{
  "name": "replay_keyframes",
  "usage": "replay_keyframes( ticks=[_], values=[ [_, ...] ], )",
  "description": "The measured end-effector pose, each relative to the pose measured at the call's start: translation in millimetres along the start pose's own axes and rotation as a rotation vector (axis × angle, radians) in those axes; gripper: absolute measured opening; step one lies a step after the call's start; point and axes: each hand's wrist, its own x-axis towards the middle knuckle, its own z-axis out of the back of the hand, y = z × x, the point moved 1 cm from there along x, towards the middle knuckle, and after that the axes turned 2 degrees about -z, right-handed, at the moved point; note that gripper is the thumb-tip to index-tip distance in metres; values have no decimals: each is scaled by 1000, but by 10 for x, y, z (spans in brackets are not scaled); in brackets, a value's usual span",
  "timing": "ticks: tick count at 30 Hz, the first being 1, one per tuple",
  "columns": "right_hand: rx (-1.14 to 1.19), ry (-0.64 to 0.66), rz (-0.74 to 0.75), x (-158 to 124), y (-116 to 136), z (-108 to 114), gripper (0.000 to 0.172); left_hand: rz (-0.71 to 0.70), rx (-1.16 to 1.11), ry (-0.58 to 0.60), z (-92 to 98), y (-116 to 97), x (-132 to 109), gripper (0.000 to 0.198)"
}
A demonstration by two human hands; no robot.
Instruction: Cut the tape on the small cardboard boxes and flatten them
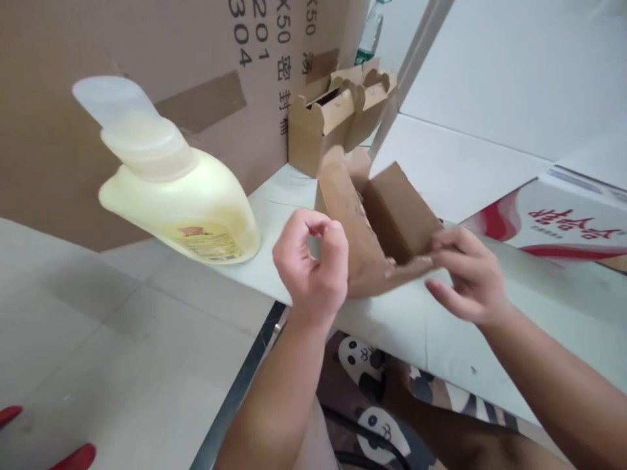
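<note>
An open brown cardboard box (401, 212) with its flaps raised stands on the pale table, its inside partly in shadow. My right hand (467, 274) grips the end of its near flap, thumb below and fingers above, slightly blurred. In front of the box's left side is my left hand (311, 267), its thumb and forefinger curled together into a ring. Nothing shows between those fingertips. Left of that hand, at the table's edge, stands a pale yellow bottle (196, 202) with a translucent cap and a printed label.
Behind the box are small folded cardboard boxes (337, 117) with scalloped tops and a plastic bottle (371, 36). A large printed carton (196, 46) rises at the back left. A white and red box (558, 219) is at the right. The table (529, 307) ends near my legs.
</note>
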Motion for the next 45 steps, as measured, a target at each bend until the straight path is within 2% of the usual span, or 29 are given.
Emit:
replay_keyframes(
  ticks=[2,5,7,10,13,15,17,19,21,23,24,26,29,31,33,34,36,38,40,43,45],
  values=[
    [-15,-19,-21,-390,191,293,6,25,113,123,-88,29,-32,5],
    [-21,-29,-74,-897,485,587,6,205,185,390,-373,123,-200,46],
    [-49,-49,-109,-1157,616,675,7,287,163,515,-588,163,-357,62],
    [-121,-115,-222,-1440,616,676,8,348,20,560,-811,214,-540,64],
    [-232,-273,-472,-1638,430,581,10,429,-201,514,-899,314,-598,58],
    [-246,-388,-690,-1725,297,488,36,439,-258,527,-921,391,-601,47],
    [-156,-497,-810,-1764,219,394,66,399,-249,555,-928,454,-604,38],
    [9,-579,-745,-1753,210,325,81,360,-192,584,-925,493,-619,39],
    [181,-527,-579,-1710,248,293,71,337,-106,611,-915,506,-637,38],
    [323,-372,-407,-1668,300,288,50,261,-20,644,-906,487,-647,44],
    [378,-306,-354,-1658,320,290,46,188,25,685,-904,468,-648,45],
    [476,-277,-341,-1671,330,288,44,4,128,829,-906,428,-644,37],
    [581,-444,-482,-1764,265,243,43,-171,268,1028,-898,419,-607,22],
    [546,-589,-629,-1848,184,195,40,-131,286,1016,-868,459,-544,24],
    [482,-634,-825,-1919,99,151,38,8,246,906,-822,520,-458,25],
    [487,-584,-927,-1944,65,130,37,93,219,820,-797,552,-413,25],
    [613,-370,-1046,-1966,35,90,44,250,170,599,-750,616,-334,22],
    [752,-165,-992,-1961,59,61,51,341,135,412,-729,679,-293,20],
    [736,-108,-860,-1945,104,50,52,406,88,320,-739,746,-303,21],
    [566,-171,-686,-1905,143,66,57,646,-4,336,-780,847,-422,26],
    [498,-218,-602,-1873,142,103,60,802,-64,441,-790,889,-551,37]
  ],
)
